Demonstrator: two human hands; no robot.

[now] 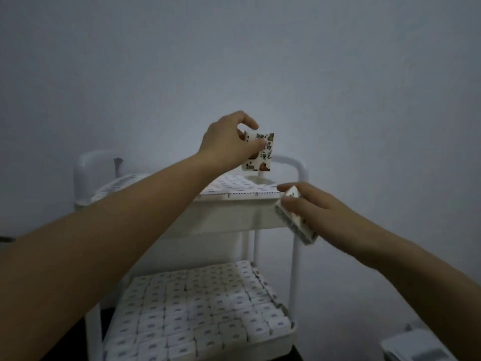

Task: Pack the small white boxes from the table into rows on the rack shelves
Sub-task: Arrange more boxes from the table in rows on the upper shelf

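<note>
The left hand pinches a small printed box upright above the rack's top shelf. Below and to its right, the right hand grips a second box by the shelf's corner. Rows of boxes fill the lower shelf beneath both hands.

Small white boxes fill the lower shelf of the white tubular rack in rows; more lie on its upper shelf, wall behind.
</note>
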